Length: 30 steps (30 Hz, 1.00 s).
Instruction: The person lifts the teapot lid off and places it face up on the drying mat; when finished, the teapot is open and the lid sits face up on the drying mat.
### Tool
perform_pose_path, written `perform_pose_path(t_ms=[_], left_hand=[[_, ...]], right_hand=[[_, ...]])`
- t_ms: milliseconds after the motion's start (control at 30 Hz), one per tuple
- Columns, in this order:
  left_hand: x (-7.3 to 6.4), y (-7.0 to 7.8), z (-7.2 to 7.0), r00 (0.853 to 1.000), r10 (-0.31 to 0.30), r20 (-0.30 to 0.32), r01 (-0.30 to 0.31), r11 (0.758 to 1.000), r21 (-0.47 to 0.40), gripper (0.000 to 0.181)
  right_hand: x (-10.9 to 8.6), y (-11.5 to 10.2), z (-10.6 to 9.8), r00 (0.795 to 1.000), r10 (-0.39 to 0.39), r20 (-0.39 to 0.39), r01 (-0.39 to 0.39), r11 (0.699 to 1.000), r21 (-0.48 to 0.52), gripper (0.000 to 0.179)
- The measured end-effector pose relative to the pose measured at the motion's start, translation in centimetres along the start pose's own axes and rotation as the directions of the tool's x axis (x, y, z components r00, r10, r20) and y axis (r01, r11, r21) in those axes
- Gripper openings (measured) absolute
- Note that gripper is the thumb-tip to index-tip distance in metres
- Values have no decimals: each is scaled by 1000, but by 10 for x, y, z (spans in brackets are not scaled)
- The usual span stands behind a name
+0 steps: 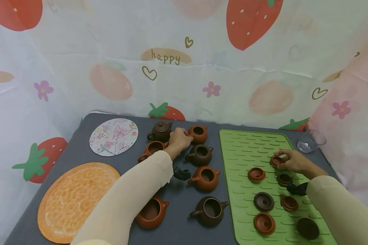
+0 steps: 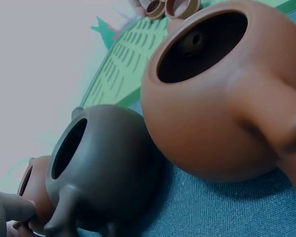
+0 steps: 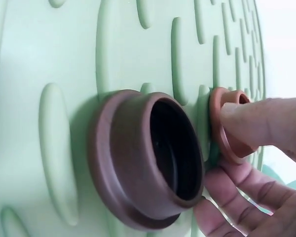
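Observation:
My left hand (image 1: 179,140) reaches to the back of the table and grips the handle side of a lidless reddish-brown teapot (image 1: 199,135). In the left wrist view its fingers (image 2: 12,206) lie against that teapot, behind a dark teapot (image 2: 108,163) and a larger orange-brown one (image 2: 202,118). Over the green mat, my right hand (image 1: 295,162) pinches a small reddish-brown lid (image 3: 232,123) between thumb and fingers. The lid lies upside down, its hollow rim up. Close by sits a dark brown lid (image 3: 123,158), also upturned.
More lids, such as a reddish one (image 1: 257,174), are spread over the green mat (image 1: 239,146). Lidless teapots stand in two columns; a dark teapot (image 1: 161,132) at the back has its lid on. A clear glass (image 1: 308,143), a butterfly mat (image 1: 113,136) and an orange-slice mat (image 1: 76,200) flank them.

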State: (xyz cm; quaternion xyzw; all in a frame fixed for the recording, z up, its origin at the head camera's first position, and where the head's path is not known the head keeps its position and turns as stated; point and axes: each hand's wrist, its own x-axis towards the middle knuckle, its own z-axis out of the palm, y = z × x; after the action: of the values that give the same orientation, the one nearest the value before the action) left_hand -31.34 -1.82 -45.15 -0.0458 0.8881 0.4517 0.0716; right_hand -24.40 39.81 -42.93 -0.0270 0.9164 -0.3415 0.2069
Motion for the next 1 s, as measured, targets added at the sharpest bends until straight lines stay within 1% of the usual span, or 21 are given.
perform_pose_path(t_ms=[100, 300, 400, 500, 667, 867, 933, 1000], left_hand=[[-3, 3, -2, 1000, 20, -2, -20, 1000, 12, 19], [-11, 14, -9, 998, 69, -7, -69, 996, 48, 39], [-14, 23, -16, 994, 109, 1, -109, 993, 47, 43], [-18, 33, -28, 987, 163, -7, -163, 985, 56, 43], [-25, 50, -54, 967, 253, -40, -250, 966, 66, 42], [-41, 69, -86, 941, 330, -70, -331, 944, -6, 42], [-46, 72, -97, 930, 356, -90, -360, 933, -28, 42], [-51, 74, -109, 912, 393, -119, -398, 917, -26, 42]], right_hand=[[-3, -1, -2, 1000, -1, -5, 1, 1000, -17, 52], [-12, -7, -10, 999, -8, -49, 3, 996, -93, 61], [-18, -13, -16, 998, -20, -61, 13, 993, -119, 63], [-23, -23, -21, 996, -39, -74, 29, 990, -139, 61], [-29, -40, -28, 989, -117, -88, 101, 980, -170, 57], [-35, -60, -33, 974, -195, -118, 171, 967, -190, 53], [-37, -67, -33, 968, -215, -129, 187, 962, -199, 52], [-40, -74, -34, 963, -235, -134, 204, 956, -210, 52]])
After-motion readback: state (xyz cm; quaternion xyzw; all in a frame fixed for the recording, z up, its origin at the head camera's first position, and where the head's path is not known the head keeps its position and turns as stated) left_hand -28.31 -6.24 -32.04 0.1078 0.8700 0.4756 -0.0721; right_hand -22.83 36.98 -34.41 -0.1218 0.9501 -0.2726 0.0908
